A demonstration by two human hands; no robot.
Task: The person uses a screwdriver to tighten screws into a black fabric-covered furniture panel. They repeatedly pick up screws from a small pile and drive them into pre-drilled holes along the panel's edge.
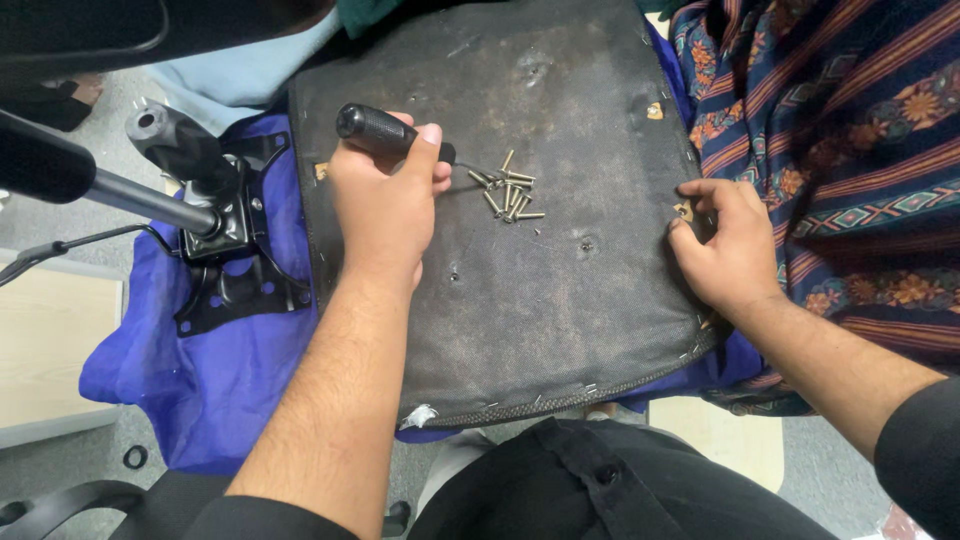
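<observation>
Head view: no container was present; loose screws lay piled on the black seat underside. The left hand was clenched around a black-handled screwdriver, its tip apparently touching the pile. The right hand pressed curled fingers at the seat's right edge, well apart from the screws.

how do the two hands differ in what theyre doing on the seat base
The left hand is closed in a fist around a black-handled screwdriver, beside the pile of screws. The right hand holds no tool; its fingers rest curled at a hole near the seat base's right edge. Both rest on the black underside.
</observation>
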